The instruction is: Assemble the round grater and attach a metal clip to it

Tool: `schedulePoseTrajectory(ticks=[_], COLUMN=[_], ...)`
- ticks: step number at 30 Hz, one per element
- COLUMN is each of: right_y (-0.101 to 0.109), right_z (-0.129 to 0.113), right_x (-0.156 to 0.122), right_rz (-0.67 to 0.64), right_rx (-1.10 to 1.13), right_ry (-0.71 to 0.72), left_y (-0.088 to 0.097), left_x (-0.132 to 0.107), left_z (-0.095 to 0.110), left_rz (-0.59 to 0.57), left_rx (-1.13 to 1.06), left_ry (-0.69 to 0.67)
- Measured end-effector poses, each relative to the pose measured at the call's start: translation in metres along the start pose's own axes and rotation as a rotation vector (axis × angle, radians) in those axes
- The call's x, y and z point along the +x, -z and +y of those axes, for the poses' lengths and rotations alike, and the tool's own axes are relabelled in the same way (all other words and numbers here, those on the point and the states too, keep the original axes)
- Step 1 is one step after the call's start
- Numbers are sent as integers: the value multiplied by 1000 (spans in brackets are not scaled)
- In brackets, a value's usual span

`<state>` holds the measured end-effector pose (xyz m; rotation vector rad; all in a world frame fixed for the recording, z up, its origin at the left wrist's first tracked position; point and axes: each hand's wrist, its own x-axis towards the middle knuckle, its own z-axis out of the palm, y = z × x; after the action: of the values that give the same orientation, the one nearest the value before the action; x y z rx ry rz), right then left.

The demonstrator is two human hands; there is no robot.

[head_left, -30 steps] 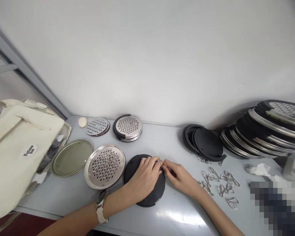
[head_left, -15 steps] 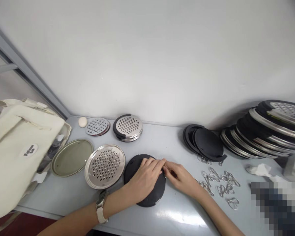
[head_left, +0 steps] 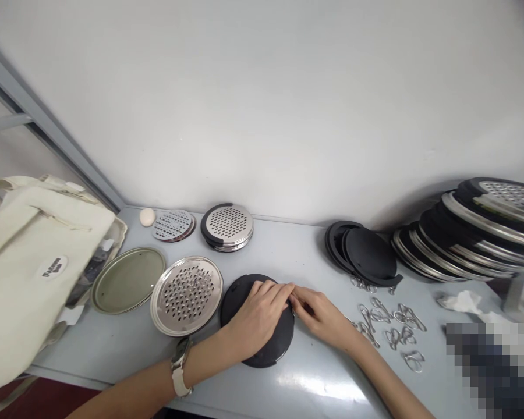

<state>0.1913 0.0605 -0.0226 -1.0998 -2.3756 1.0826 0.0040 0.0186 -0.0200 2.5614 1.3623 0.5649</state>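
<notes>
A black round lid [head_left: 244, 291] lies flat on the grey table [head_left: 310, 378]. My left hand [head_left: 257, 317] rests on top of it with fingers curled toward its right rim. My right hand [head_left: 321, 314] meets it at that rim, fingertips pinched together on something small I cannot make out. A perforated steel disc [head_left: 186, 295] lies just left of the lid. Loose wire clips [head_left: 390, 329] are scattered to the right of my right hand.
A plain metal disc [head_left: 127, 280] and a cream bag [head_left: 30, 273] sit at the left. Small grater stacks [head_left: 227, 226] stand at the back. Black lids [head_left: 362, 253] and a leaning pile of rimmed discs [head_left: 475, 230] fill the right. Crumpled tissue [head_left: 460, 301] lies nearby.
My left fingers have slid slightly right along the lid's rim to meet my right fingertips. Nothing else has moved.
</notes>
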Motion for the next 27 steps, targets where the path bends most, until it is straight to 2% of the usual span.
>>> schedulePoseTrajectory(ticks=[27], right_y=[1], right_z=[-1], right_x=[0], right_rz=[5], right_rx=[8], right_ry=[2], left_y=[3], left_x=[1], left_z=[1], left_rz=[11], left_rx=[7], left_ry=[2])
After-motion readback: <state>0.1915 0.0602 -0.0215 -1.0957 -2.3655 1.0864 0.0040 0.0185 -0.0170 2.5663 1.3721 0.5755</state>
